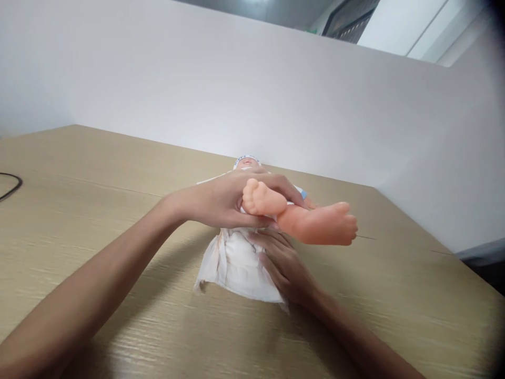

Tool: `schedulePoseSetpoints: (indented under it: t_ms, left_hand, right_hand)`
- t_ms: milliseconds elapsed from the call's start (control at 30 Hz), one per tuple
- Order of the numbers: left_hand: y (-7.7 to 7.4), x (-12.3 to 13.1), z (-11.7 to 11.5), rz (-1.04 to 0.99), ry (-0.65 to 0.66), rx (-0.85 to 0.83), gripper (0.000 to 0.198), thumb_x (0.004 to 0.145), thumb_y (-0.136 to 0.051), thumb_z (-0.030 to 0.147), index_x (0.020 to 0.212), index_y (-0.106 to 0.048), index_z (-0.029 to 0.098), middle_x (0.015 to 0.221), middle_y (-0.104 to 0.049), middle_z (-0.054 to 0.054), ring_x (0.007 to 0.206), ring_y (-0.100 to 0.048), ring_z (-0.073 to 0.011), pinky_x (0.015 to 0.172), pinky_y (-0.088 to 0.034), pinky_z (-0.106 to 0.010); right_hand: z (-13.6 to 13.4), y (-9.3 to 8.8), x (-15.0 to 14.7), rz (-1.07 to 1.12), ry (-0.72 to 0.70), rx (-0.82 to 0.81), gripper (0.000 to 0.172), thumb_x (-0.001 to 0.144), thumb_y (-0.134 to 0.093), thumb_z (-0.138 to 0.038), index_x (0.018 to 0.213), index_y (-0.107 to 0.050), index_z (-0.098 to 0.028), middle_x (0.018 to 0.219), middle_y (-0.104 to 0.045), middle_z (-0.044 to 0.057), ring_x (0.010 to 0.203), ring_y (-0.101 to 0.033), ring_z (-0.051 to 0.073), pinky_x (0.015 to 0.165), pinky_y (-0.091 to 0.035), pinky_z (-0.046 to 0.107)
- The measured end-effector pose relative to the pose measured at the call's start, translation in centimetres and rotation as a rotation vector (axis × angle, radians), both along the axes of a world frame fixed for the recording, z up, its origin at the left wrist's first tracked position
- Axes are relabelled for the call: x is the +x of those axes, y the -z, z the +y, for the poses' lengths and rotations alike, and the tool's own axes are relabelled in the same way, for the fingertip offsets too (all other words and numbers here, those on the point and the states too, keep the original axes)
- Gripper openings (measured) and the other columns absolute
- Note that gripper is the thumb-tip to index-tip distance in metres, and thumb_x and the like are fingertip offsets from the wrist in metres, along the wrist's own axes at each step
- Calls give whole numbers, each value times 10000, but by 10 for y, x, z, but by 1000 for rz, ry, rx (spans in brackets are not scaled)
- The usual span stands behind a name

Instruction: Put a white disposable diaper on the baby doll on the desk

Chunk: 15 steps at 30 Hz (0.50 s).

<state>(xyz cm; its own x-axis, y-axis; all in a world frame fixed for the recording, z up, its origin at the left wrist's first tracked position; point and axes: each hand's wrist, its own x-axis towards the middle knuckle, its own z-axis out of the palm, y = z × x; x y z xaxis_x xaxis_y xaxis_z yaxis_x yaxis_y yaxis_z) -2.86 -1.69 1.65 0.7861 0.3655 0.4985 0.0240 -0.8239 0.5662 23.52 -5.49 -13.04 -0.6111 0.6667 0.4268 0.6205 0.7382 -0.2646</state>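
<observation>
A baby doll (315, 223) lies on its back on the wooden table (98, 221), head pointing away from me, its legs raised. My left hand (221, 202) is closed round the doll's ankles and holds both legs up. A white diaper (232, 263) is spread under the doll's bottom. My right hand (286, 266) lies on the diaper beneath the lifted legs, fingers stretched out and reaching under the doll. The doll's head (247, 161) wears a white cap with a blue pattern.
A white partition wall (252, 95) stands right behind the table. A black cable (10, 187) curls at the table's left edge. The table's right corner (445, 252) lies close to the wall.
</observation>
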Motion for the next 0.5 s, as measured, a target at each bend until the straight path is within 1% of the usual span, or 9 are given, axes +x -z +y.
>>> schedulePoseSetpoints:
  t_ms: [67, 100, 167, 200, 267, 367, 433, 500]
  left_hand:
    - [1, 1, -1, -3, 9, 19, 347, 1016, -671, 186, 1360, -667, 225, 1430, -704, -57, 1322, -647, -249, 1127, -527, -410]
    - [1, 1, -1, 6, 3, 24, 334, 1020, -663, 193, 1353, -671, 223, 1413, -709, -60, 1299, -654, -247, 1121, -527, -413]
    - [3, 3, -3, 32, -18, 22, 326, 1020, -669, 227, 1347, -674, 233, 1381, -720, -62, 1267, -660, -251, 1115, -526, -428]
    - [5, 5, -4, 40, -29, 20, 332, 1016, -676, 246, 1348, -674, 245, 1373, -722, -61, 1263, -658, -255, 1114, -525, -438]
    - [10, 8, -8, 53, -57, 23, 349, 1006, -687, 275, 1355, -671, 275, 1366, -723, -63, 1275, -644, -269, 1117, -524, -458]
    - [21, 14, -15, 90, -98, 40, 345, 1019, -669, 298, 1364, -662, 310, 1346, -725, -59, 1300, -610, -280, 1092, -538, -465]
    - [27, 17, -21, 115, -110, 52, 327, 1043, -638, 303, 1368, -654, 332, 1351, -729, -42, 1301, -590, -276, 1080, -543, -463]
    - [34, 17, -27, 131, -113, 69, 332, 1056, -609, 277, 1378, -641, 349, 1378, -726, -27, 1290, -581, -272, 1073, -544, -465]
  right_hand:
    - [-14, 0, 29, 16, -60, 8, 356, 1074, -509, -193, 1368, -682, -294, 1332, -776, 60, 1253, -707, 260, 1134, -556, 465]
    - [-20, 0, 41, 33, -67, 39, 337, 1057, -538, -176, 1332, -691, -295, 1265, -796, 52, 1195, -727, 252, 1111, -563, 468]
    - [-26, 4, 57, 86, -27, 145, 306, 1028, -600, -172, 1289, -691, -303, 1171, -804, 45, 1119, -747, 250, 1050, -588, 469]
    - [-27, 7, 60, 132, 12, 200, 307, 1018, -628, -186, 1296, -678, -308, 1164, -796, 51, 1117, -749, 260, 1029, -599, 476]
    - [-26, 15, 56, 248, 104, 267, 386, 1004, -681, -244, 1378, -618, -316, 1242, -763, 83, 1179, -736, 300, 1020, -615, 509]
    - [-25, 26, 34, 400, 196, 252, 610, 983, -742, -355, 1525, -465, -312, 1425, -672, 138, 1307, -680, 364, 1069, -607, 586]
    - [-25, 24, 20, 477, 206, 233, 680, 984, -749, -385, 1559, -393, -313, 1468, -638, 149, 1344, -657, 367, 1091, -598, 603]
    - [-25, 13, 13, 541, 191, 243, 666, 995, -741, -379, 1551, -379, -315, 1467, -632, 146, 1357, -650, 343, 1117, -587, 588]
